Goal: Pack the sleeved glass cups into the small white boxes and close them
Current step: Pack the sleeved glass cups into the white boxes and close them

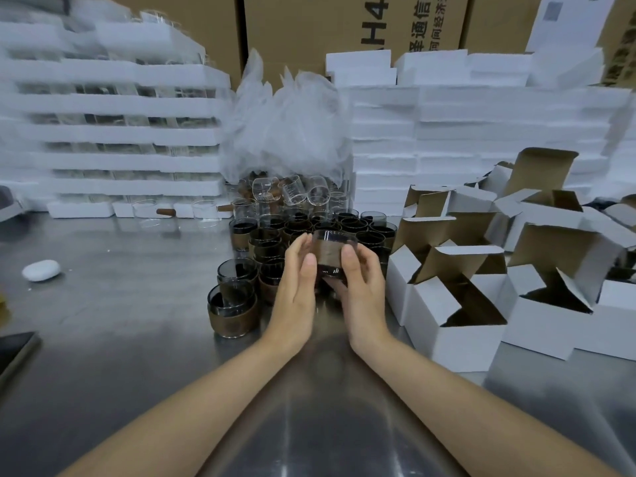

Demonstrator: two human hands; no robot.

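Steel table (103,339): runs across the whole foreground, both forearms reaching over it.

Brown cartons (303,25): stand along the rear, behind everything else.

White foam trays (113,105): stacked high at rear left, clear glassware visible between the layers. A second wall of stacked white slabs (481,125) fills the rear right.

Clear plastic bags (289,132): heaped between the two stacks, above a pile of clear glass cups (292,191) lying on their sides.

Small white boxes (454,325): grouped on the right of the table, upright, top flaps open, brown interiors showing. The nearest one is just beside the right hand.

Sleeved cups (268,242): a dense cluster of dark glasses with brown bands, upright at table centre, in front of the clear cups.

Left hand (296,280): fingers straight and pointing up, palm turned toward the held cup's left side; motion blur leaves it uncertain whether the fingertips touch the glass.

Right hand (361,287): grips the held cup, thumb across the front of the brown band, fingers curled under the base.

Sleeved glass cup (332,249): held upright between the hands, above the near edge of the cluster, not in any box.

White oval case (41,270): lies alone on the table at left, well apart from the cups.
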